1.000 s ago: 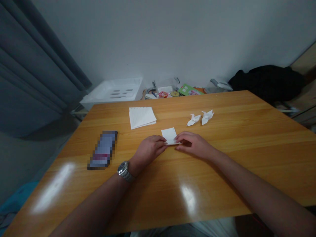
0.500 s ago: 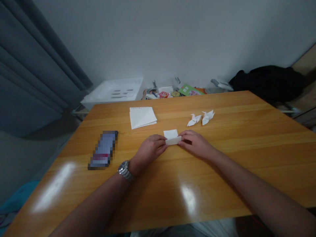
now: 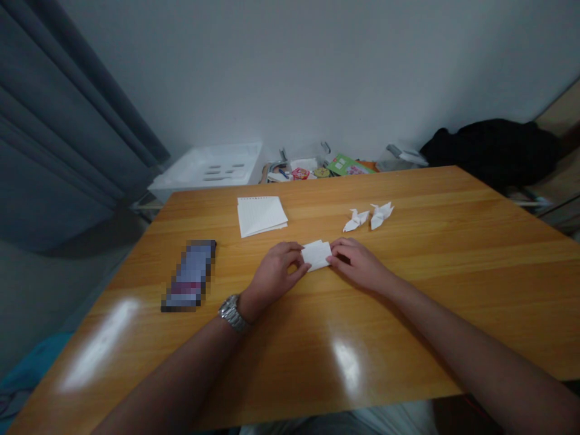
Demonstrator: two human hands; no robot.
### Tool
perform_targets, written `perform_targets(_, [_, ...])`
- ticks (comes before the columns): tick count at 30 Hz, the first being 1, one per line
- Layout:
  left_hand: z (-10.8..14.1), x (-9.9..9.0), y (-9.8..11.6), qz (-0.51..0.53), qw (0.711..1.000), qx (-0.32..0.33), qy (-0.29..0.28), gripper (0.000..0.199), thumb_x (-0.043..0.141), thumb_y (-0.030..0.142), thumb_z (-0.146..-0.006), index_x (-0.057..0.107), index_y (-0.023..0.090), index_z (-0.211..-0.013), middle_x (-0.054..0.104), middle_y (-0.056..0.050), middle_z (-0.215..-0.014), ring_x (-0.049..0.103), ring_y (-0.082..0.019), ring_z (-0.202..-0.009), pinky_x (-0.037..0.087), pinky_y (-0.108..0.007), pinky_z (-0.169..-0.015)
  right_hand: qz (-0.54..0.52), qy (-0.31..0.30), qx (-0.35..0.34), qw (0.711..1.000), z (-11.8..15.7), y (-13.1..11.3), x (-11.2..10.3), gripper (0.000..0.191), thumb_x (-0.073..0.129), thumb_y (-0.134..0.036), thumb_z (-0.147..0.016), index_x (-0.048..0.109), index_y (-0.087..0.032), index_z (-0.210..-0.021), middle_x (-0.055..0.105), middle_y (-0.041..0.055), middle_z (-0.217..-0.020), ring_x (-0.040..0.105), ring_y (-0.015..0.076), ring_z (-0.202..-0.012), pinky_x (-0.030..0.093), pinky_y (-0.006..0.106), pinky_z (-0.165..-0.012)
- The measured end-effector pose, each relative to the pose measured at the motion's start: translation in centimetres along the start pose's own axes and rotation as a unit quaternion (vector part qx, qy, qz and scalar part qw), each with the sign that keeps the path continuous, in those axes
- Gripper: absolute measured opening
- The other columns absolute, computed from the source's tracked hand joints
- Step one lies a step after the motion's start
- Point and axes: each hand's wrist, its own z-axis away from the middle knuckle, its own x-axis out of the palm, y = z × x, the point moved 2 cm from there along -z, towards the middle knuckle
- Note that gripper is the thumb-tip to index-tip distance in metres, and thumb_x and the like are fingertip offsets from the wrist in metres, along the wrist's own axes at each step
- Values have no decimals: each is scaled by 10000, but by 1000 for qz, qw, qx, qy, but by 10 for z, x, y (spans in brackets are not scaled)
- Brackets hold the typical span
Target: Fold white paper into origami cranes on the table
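A small folded sheet of white paper (image 3: 317,255) lies between my two hands over the middle of the table. My left hand (image 3: 280,269), with a metal watch (image 3: 232,312) on its wrist, pinches the paper's left side between thumb and fingers. At the paper's right edge, my right hand (image 3: 356,263) grips with thumb and fingertips. Behind the right hand stand two folded paper birds, one bird (image 3: 356,220) left of the other bird (image 3: 381,215). A stack of lined paper (image 3: 261,215) rests behind my left hand.
A phone (image 3: 193,275), blurred by pixels, lies left on the wooden table (image 3: 290,362). Beyond the far edge are a white tray (image 3: 208,163), a green booklet (image 3: 348,165) and black cloth (image 3: 493,151). A grey curtain (image 3: 58,109) hangs at left.
The paper's near flap, held raised before, now lies up over most of the back part. My left thumb has shifted onto the paper's lower left corner. Both hands stay nearly in place.
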Motion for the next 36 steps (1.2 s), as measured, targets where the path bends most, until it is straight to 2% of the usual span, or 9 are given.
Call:
perform_targets(2, [-1, -1, 0, -9, 1000, -20, 15, 143, 622, 323, -935, 645, 189, -981, 663, -89, -1151, 615, -234, -1088, 498, -420, -997, 2, -1, 0, 1000, 0, 0, 0, 117, 594, -235, -940, 663, -200, -853, 669, 85, -976, 602, 232, -945, 487, 400, -866])
perform_targets(5, [-2, 2, -3, -38, 998, -41, 23, 342, 624, 370, -931, 583, 167, -1203, 646, -117, -1194, 599, -259, -1132, 484, -447, -1023, 8, -1, 3, 1000, -1, 0, 0, 140, 594, -241, -939, 650, -199, -818, 661, 81, -949, 598, 228, -924, 485, 391, -846])
perform_targets(7, [-1, 5, -6, -62, 997, -49, 22, 426, 628, 415, -924, 570, 155, -1256, 604, -145, -1280, 565, -281, -1204, 456, -469, -1066, 13, 0, 6, 1000, -1, -1, 1, 161, 595, -240, -938, 643, -197, -790, 655, 77, -926, 593, 225, -909, 480, 382, -831])
perform_targets(14, [0, 10, -12, -94, 994, -58, 6, 465, 614, 455, -927, 587, 140, -1268, 563, -159, -1322, 531, -293, -1242, 438, -472, -1090, 11, 15, 19, 1000, -2, -5, 1, 154, 617, -226, -913, 634, -194, -763, 649, 70, -908, 592, 217, -885, 471, 362, -807])
perform_targets(20, [1, 11, -14, -87, 994, -59, 3, 444, 636, 431, -914, 586, 161, -1262, 552, -149, -1325, 524, -294, -1244, 434, -479, -1084, -1, 43, 63, 997, -2, -8, -1, 71, 663, -251, -872, 610, -206, -860, 620, 42, -870, 577, 203, -805, 467, 337, -726])
perform_targets(25, [1, 11, -13, -79, 995, -53, 0, 412, 644, 422, -909, 589, 170, -1231, 550, -145, -1315, 522, -296, -1239, 434, -489, -1072, -30, 63, 71, 995, 0, -3, 3, 185, 659, -276, -874, 612, -222, -1044, 643, 70, -1010, 619, 224, -909, 513, 381, -811])
perform_targets(30, [1, 10, -12, -78, 996, -32, -4, 371, 635, 426, -917, 589, 188, -1198, 549, -130, -1306, 511, -293, -1250, 424, -485, -1074, -20, 76, 84, 993, -2, -1, 6, 211, 637, -323, -903, 639, -214, -1083, 639, 95, -1052, 636, 239, -933, 532, 404, -848])
perform_targets(36, [1, 10, -11, -79, 996, -38, -17, 365, 635, 435, -914, 580, 187, -1176, 544, -131, -1314, 503, -298, -1253, 415, -491, -1072, 28, 64, 76, 995, -3, 2, 9, 332, 684, -313, -874, 645, -214, -1188, 623, 102, -1096, 594, 282, -1076, 488, 459, -965])
